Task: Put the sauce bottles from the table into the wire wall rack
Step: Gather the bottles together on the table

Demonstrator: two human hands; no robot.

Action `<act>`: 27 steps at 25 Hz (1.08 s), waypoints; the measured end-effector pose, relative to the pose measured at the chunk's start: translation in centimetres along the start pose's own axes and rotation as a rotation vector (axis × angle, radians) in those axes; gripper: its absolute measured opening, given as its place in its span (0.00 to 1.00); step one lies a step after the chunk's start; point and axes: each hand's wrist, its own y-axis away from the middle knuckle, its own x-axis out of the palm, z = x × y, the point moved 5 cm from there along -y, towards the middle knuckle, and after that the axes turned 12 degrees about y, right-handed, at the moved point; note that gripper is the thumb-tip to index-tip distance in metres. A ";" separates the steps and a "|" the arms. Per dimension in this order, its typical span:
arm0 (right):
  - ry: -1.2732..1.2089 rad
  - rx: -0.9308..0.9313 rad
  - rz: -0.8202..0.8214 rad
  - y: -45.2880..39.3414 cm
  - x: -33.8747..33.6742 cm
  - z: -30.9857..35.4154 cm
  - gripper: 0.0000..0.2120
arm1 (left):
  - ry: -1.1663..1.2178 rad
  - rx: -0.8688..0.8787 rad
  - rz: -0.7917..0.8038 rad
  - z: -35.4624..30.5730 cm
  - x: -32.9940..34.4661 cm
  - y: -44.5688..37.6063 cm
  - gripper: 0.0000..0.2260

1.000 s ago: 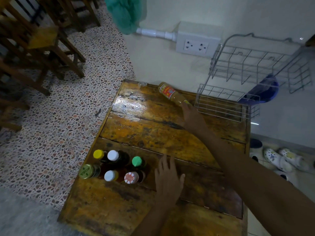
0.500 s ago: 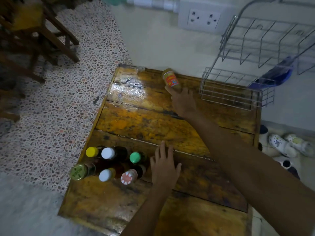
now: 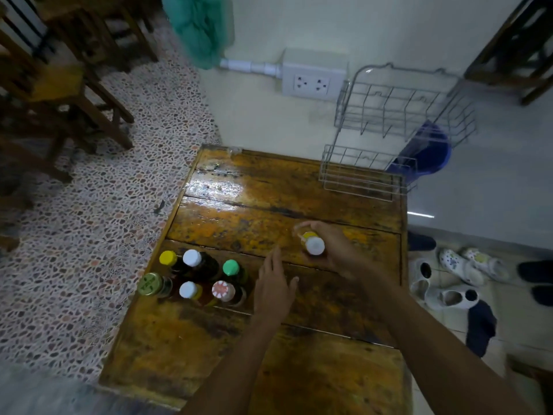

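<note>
My right hand [image 3: 332,253] is wrapped around a white-capped bottle [image 3: 314,244], upright over the middle of the worktop [image 3: 269,211]. My left hand [image 3: 273,287] lies released, fingers spread, just at 3 o'clock of the six clustered bottles [image 3: 194,275], touching none as far as I can tell. The wire rack [image 3: 398,130] on the wall at 1 o'clock looks empty. I judge the risks as a careless left-hand sweep toppling that tight cluster, or the bottle's base catching the rack's front wire.
</note>
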 end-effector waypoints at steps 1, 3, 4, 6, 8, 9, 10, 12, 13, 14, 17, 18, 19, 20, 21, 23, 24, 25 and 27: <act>-0.108 0.077 0.071 1.7 0.1 -0.8 0.10 | 0.033 0.034 -0.015 -0.4 -0.3 0.4 0.38; -0.193 0.161 0.197 4.6 0.7 -2.1 0.09 | 0.106 0.115 -0.009 -1.0 -0.7 1.4 0.37; -0.183 0.172 0.248 5.7 1.1 -2.5 0.10 | 0.154 0.169 -0.007 -1.1 -0.8 2.1 0.36; -0.098 0.167 0.320 7.1 2.2 -3.1 0.12 | 0.291 0.266 -0.038 -0.7 -1.2 3.7 0.33; 0.038 0.139 0.366 7.8 3.6 -3.3 0.14 | 0.438 0.309 -0.090 0.5 -1.6 5.4 0.29; 0.105 0.122 0.379 8.0 4.4 -3.1 0.16 | 0.496 0.313 -0.110 1.1 -1.8 6.0 0.28; 0.164 0.108 0.384 8.2 5.2 -3.0 0.18 | 0.542 0.304 -0.131 1.5 -1.9 6.6 0.28; 0.242 0.074 0.378 8.4 6.9 -3.0 0.20 | 0.592 0.250 -0.174 2.4 -2.2 7.5 0.29; 0.262 0.053 0.364 8.4 7.5 -3.0 0.19 | 0.593 0.210 -0.185 2.8 -2.4 7.8 0.31; 0.269 0.039 0.342 8.4 8.0 -3.2 0.19 | 0.577 0.170 -0.186 3.3 -2.5 8.0 0.32; 0.265 0.039 0.296 8.5 8.5 -3.8 0.18 | 0.540 0.124 -0.153 4.5 -2.4 8.2 0.37; 0.264 0.046 0.291 8.5 8.6 -4.0 0.17 | 0.533 0.131 -0.132 4.8 -2.3 8.1 0.39; 0.267 0.050 0.287 8.6 8.6 -4.4 0.15 | 0.527 0.140 -0.111 5.0 -2.2 7.9 0.40; 0.271 0.046 0.286 8.6 8.7 -4.7 0.15 | 0.529 0.144 -0.092 5.3 -2.0 7.6 0.41; 0.279 0.037 0.290 8.7 8.7 -4.9 0.16 | 0.530 0.142 -0.070 5.4 -1.8 7.3 0.40; 0.303 0.023 0.305 8.7 8.9 -5.0 0.18 | 0.567 0.114 -0.008 5.5 -1.5 6.7 0.36; 0.323 0.017 0.313 8.7 9.0 -4.9 0.20 | 0.600 0.101 0.016 5.5 -1.4 6.3 0.34; 0.355 0.006 0.322 8.8 9.1 -4.7 0.23 | 0.626 0.100 0.028 5.5 -1.3 5.9 0.33; 0.456 -0.030 0.311 9.2 9.2 -4.3 0.29 | 0.704 0.095 0.018 4.9 -1.4 5.3 0.27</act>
